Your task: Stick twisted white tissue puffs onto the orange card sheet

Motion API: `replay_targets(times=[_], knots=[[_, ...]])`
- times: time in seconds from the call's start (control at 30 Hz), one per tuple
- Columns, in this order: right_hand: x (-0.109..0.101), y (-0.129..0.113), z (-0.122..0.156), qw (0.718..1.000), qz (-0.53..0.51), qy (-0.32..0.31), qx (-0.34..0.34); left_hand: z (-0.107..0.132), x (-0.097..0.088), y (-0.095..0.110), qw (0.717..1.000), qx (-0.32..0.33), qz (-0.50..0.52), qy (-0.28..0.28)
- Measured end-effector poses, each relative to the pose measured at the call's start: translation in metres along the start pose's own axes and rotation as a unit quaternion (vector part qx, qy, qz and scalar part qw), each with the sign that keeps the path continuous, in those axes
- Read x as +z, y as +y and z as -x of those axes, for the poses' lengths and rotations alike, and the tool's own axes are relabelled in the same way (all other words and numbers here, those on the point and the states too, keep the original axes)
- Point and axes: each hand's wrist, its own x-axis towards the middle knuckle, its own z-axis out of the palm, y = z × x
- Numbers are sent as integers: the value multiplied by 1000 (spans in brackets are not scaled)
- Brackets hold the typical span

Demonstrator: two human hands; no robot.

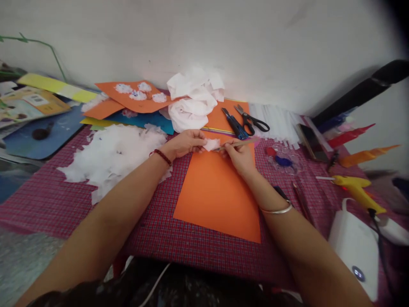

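My left hand [188,143] pinches a small white tissue paper piece [211,145] over the top part of an orange sheet [220,194]. In my right hand [238,155] is a thin pale stick [241,143], perhaps a pencil or brush. Its tip meets the right side of the tissue piece, and the fingers hide part of the stick. Left of my left hand lies a big heap of cut white tissue pieces [118,149]. Crumpled white tissue [193,100] rises just behind the hands.
Scissors [252,119] and a blue cutter [234,123] lie behind my right hand. White strips [275,121], a phone [311,140] and a yellow glue gun [359,189] are on the right. Orange card with tissue flowers [137,94] lies back left, before the wall.
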Motion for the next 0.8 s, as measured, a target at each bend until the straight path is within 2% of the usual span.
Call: replay_targets(times=[0.1,0.2,0.3,0.43,0.5,0.63,0.8], knots=[[1,0,-1,1000,-16,7,0,4,-8,6,994,-3,-84,-73],[2,0,-2,1000,-24,10,5,4,-5,9,970,28,-209,-123],[2,-1,-2,1000,-13,10,9,-2,5,3,949,86,-294,-76],[1,0,-1,1000,-7,20,11,-16,18,-15,935,142,-322,41],[0,1,0,999,-26,37,8,-22,20,-22,929,156,-326,79],[1,-2,3,998,-59,26,-8,-27,21,-27,935,162,-301,93],[7,-8,8,999,14,-27,-31,-26,23,-26,948,147,-266,98]])
